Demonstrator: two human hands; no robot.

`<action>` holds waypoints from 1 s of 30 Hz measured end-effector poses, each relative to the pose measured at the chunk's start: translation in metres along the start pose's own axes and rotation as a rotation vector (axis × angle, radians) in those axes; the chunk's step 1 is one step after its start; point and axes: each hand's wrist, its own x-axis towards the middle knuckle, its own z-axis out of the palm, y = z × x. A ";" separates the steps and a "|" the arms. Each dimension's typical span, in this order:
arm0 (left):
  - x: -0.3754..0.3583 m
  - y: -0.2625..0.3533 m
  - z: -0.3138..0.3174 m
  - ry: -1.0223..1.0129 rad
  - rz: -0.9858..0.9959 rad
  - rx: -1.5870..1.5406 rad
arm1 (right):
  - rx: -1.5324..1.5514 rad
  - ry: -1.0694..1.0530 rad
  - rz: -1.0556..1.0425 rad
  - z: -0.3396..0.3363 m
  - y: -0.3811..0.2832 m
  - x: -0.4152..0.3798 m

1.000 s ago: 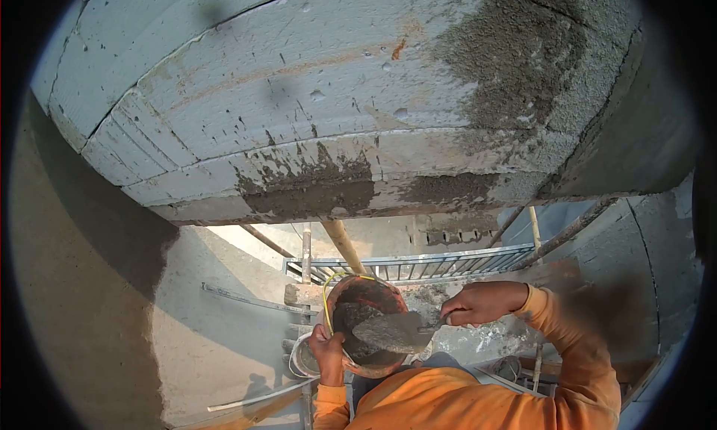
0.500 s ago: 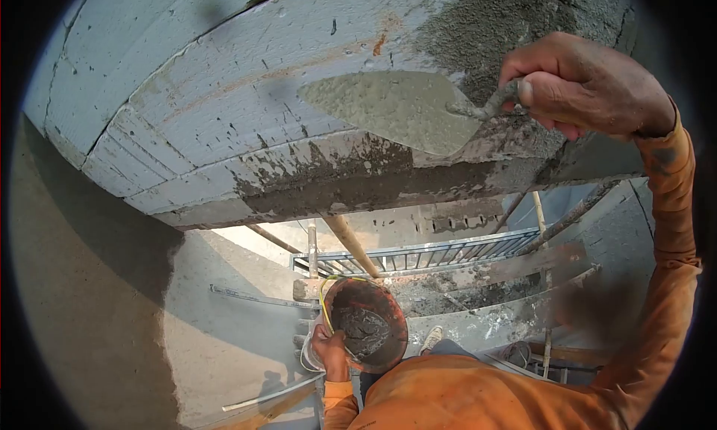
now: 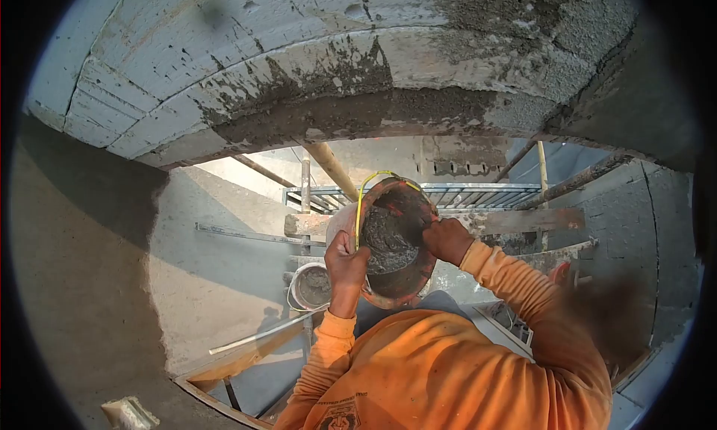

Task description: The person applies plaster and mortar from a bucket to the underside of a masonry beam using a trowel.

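My left hand (image 3: 348, 269) is closed on the left rim of an orange-red bucket (image 3: 427, 277), thumb over the edge. The bucket has a yellow handle and is tipped so its mouth faces me. Wet grey mortar (image 3: 390, 243) lies inside it. My right hand (image 3: 448, 241) is a fist at the bucket's right rim, fingers turned into the mouth. The trowel it held a moment ago is hard to make out now; its blade is hidden or lost in the dark bucket. Above is a block wall (image 3: 299, 27) partly coated with rough mortar.
A second white bucket (image 3: 311, 287) with grey mix stands left of the held one. Bamboo poles (image 3: 331, 170), a metal railing (image 3: 478, 196) and planks (image 3: 549, 219) lie beyond. A plastered wall (image 3: 82, 281) is at the left.
My right hand has come down from the wall to the bucket, taking the trowel from the wall face. My left hand has raised and tilted the bucket. The view has shifted downward.
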 end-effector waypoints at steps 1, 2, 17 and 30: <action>-0.002 0.002 0.005 0.002 0.004 0.005 | 0.056 0.031 -0.002 0.003 0.006 -0.005; -0.004 0.004 0.008 -0.029 -0.015 -0.014 | 0.058 0.037 -0.009 0.002 0.013 -0.016; -0.029 -0.055 -0.030 0.122 -0.032 -0.180 | 0.893 -0.582 -0.080 -0.194 0.069 -0.077; 0.001 -0.086 -0.061 0.131 -0.090 -0.013 | 0.391 0.020 0.252 -0.466 0.053 -0.077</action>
